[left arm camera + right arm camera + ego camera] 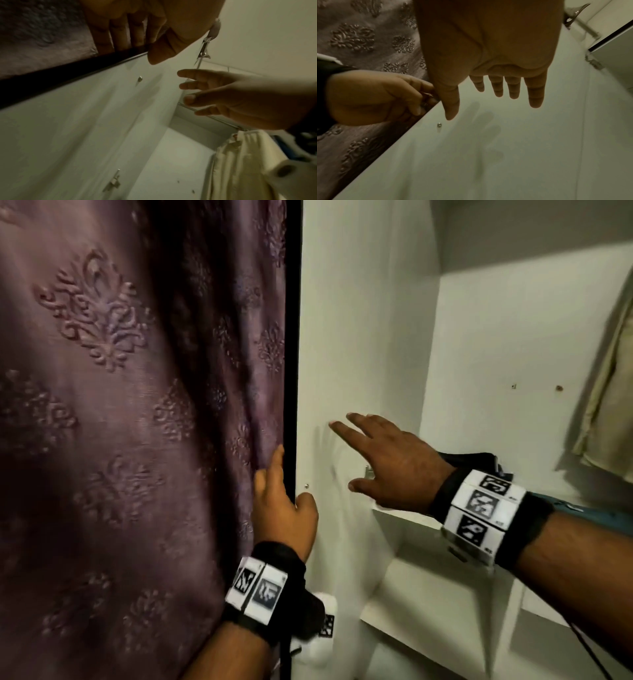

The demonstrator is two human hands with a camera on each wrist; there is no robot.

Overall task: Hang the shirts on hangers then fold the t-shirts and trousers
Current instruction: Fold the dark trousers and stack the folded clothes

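Observation:
A cream shirt [613, 378] hangs inside the white wardrobe at the far right, on a hanger on the rail [214, 117]; it also shows in the left wrist view [240, 162]. My left hand [284, 508] grips the black edge of the open wardrobe door [342, 337], fingers [123, 33] curled behind it and thumb in front. My right hand [387, 460] is spread flat with straight fingers [513, 88] close to the door's white inner face, holding nothing. Its shadow falls on the panel.
A purple patterned curtain [120, 405] hangs behind the door on the left. White shelves [428, 594] sit low in the wardrobe. Dark folded cloth [472, 457] lies behind my right wrist, and a metal hinge [113, 182] joins door and cabinet.

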